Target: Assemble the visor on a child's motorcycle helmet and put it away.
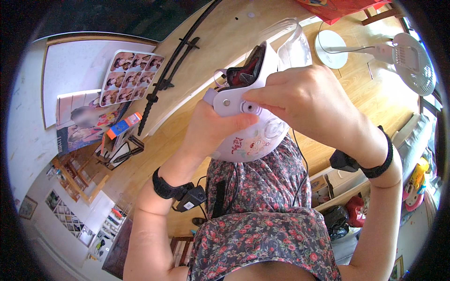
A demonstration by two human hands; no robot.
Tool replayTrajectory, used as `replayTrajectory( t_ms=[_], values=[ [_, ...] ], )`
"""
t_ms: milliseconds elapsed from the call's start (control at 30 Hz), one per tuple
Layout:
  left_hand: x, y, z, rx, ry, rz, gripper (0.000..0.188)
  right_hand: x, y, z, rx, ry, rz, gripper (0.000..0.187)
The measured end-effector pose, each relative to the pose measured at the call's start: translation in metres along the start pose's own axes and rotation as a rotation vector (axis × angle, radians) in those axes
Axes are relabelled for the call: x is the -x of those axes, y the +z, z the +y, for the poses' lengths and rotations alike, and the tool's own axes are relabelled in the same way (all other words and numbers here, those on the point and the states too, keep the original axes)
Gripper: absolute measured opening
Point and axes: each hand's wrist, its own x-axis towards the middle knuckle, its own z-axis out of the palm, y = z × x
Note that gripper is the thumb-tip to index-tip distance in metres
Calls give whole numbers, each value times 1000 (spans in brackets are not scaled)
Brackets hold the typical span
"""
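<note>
Gripping a pale helmet at the centre of the frame, the left hand cups its lower side with fingers curled around it. The right hand pinches the helmet's side pivot, fingers clenched on it. A clear visor rises above; a white fan lies upper right.

Below me the wooden floor runs wide. A white standing fan stands on it to my right, its round base nearby. A sheet of small portrait photos leans by the wall on my left, beside a long black sword.
</note>
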Motion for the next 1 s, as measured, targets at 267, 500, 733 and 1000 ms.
replayTrajectory(
  t_ms=[267, 500, 733, 1000],
  values=[
    [-4, -2, 3, -8, -31, -24, 33, -1, 0, 2, -23, 3, 19, 19],
    [-5, -2, 2, 18, -30, 5, 30, -2, 3, 8, -82, 3, 0, 13],
    [-6, -2, 1, -6, -99, 18, 40, -7, 9, 5, -132, 64, 85, 13],
    [-7, 1, -2, 21, -34, 61, 28, -7, -8, 3, -271, 203, 131, 24]
  ],
)
